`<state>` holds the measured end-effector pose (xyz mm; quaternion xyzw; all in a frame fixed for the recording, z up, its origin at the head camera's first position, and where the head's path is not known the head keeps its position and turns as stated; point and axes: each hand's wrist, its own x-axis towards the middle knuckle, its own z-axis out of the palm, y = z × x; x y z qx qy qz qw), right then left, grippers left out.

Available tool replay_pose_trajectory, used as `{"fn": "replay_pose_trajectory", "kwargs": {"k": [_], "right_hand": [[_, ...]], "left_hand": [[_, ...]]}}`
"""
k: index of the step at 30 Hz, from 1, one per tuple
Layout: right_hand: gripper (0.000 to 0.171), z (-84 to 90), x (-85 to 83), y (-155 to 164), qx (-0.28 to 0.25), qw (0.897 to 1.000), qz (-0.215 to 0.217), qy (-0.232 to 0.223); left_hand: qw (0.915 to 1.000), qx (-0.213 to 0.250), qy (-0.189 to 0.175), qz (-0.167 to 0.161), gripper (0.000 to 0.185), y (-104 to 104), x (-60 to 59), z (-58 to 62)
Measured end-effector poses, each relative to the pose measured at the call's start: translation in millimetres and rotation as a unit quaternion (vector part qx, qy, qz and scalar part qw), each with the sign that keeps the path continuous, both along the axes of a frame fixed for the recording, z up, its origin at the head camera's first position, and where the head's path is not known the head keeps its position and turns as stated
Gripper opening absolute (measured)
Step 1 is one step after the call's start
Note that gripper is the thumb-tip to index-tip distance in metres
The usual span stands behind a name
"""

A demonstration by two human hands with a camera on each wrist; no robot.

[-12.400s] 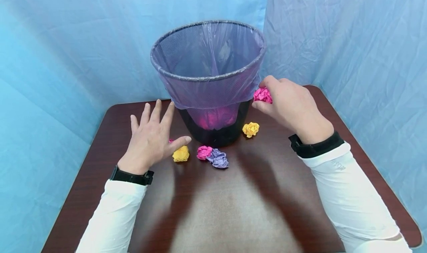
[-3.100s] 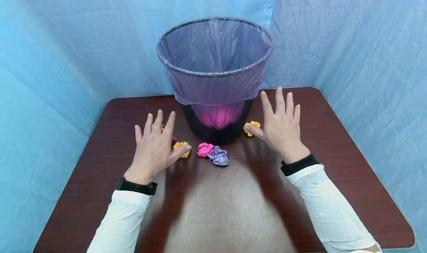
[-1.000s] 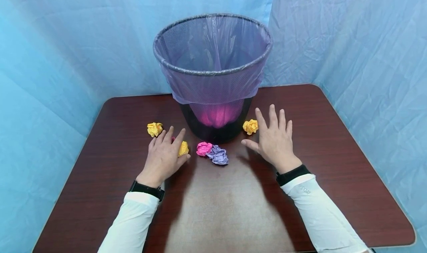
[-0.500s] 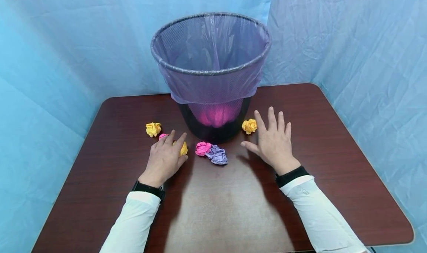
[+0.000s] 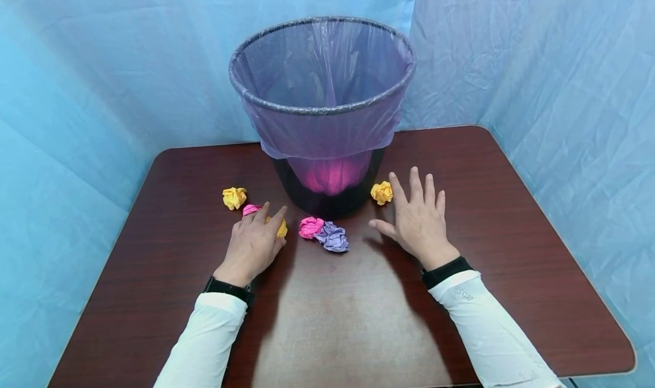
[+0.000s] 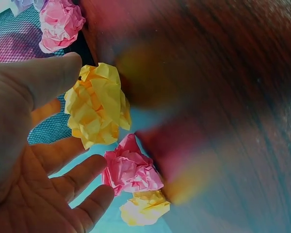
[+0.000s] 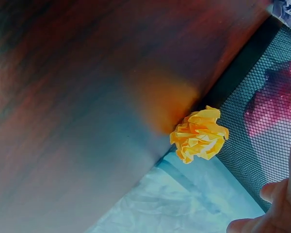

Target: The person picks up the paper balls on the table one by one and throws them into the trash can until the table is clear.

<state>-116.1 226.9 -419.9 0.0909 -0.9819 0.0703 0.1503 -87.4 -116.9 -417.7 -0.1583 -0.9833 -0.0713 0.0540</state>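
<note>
My left hand [image 5: 252, 248] is low over the left group of crumpled paper balls, fingers loosely spread. Its thumb tip overlaps the edge of a yellow paper ball [image 6: 98, 106], which sits on the table between thumb and fingers. Beyond the fingertips are a pink paper ball [image 6: 131, 167] and another yellow paper ball [image 5: 234, 198]. My right hand [image 5: 421, 226] hovers with fingers spread and holds nothing, next to a yellow paper ball [image 7: 200, 135] at the bin's right side. In front of the bin, a pink paper ball [image 5: 310, 227] touches a purple paper ball [image 5: 334, 238].
A tall black mesh wastebasket [image 5: 327, 209] stands at the back middle of the dark wooden table [image 5: 169, 251]. A translucent purple liner [image 5: 327, 135] folds over its rim, and pink shows through the lower mesh. Blue curtains [image 5: 102, 64] enclose the back and sides.
Over twelve seconds, the pink ball left my right hand, which drew down with fingers spread. My left hand moved nearer and to the right, over the yellow ball. In the last half second both barely move.
</note>
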Motion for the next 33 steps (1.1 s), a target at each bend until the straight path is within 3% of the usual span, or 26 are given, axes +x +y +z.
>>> {"fn": "replay_pose_trajectory", "kwargs": {"k": [7, 33], "right_hand": [[0.109, -2.8, -0.5, 0.0, -0.003, 1.000, -0.001, -0.001], [0.108, -9.1, -2.5, 1.4, -0.010, 1.000, -0.002, -0.015]], "left_hand": [[0.9999, -0.004, -0.011, 0.000, 0.064, 0.7, -1.5, -1.2], [0.9997, -0.017, 0.002, -0.015, 0.055, 1.5, -4.8, -5.0]]}}
